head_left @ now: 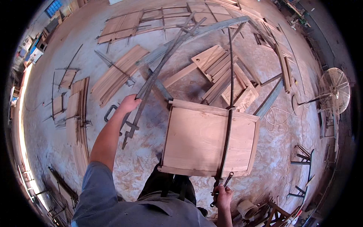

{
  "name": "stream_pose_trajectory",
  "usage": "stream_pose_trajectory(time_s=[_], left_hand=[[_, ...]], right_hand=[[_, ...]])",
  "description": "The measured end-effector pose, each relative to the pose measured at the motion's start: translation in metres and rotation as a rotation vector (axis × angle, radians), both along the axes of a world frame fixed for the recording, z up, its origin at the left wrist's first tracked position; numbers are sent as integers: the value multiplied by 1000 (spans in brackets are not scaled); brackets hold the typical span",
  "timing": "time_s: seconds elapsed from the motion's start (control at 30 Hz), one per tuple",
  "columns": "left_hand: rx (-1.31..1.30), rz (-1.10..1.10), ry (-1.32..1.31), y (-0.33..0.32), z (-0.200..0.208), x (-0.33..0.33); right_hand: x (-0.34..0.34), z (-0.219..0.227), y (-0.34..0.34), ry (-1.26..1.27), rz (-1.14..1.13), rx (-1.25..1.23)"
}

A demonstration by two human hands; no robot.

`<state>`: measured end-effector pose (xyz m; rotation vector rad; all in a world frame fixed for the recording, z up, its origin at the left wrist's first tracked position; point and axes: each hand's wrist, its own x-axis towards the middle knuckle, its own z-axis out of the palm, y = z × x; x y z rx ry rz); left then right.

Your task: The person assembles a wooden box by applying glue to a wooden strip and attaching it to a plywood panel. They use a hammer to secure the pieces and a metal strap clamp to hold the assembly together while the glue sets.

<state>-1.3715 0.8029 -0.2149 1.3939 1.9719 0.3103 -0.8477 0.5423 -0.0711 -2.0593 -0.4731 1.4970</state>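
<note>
In front of me a framed wooden panel [196,138] lies tilted on a metal frame. A long bar clamp [227,147] runs across it from the far edge to the near one. Close to that clamp's near end, my right hand [224,195] is closed around a wrench [229,178] whose ring end sticks up past the fingers. Whether this hand also touches the clamp is hidden. My left hand [130,103] reaches out left of the panel, fingers wrapped round a long metal bar clamp [157,77]. Another bar lies alongside it, and their near ends hang over the floor.
Beyond the panel, loose wooden boards [223,72] rest inside the blue-grey metal frame [211,27]. Clamped board stacks [119,73] lie at the left. A pedestal fan [334,90] stands at the right, with a pale cable [274,121] nearby. A bucket [247,209] sits near my right hand.
</note>
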Motion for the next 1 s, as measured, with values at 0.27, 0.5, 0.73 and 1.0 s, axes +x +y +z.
stream_pose_trajectory(time_s=[0.27,0.5,0.73,1.0], left_hand=[[235,173,49,-8,-11,19],[32,468,-457,-22,65,34],[328,562,-627,-82,184,93],[627,410,-993,-163,288,278]], right_hand=[[-2,-1,-5,-35,-39,-27],[21,-5,-14,-26,-130,116],[-6,57,18,191,36,295],[-24,115,36,-351,954,1192]])
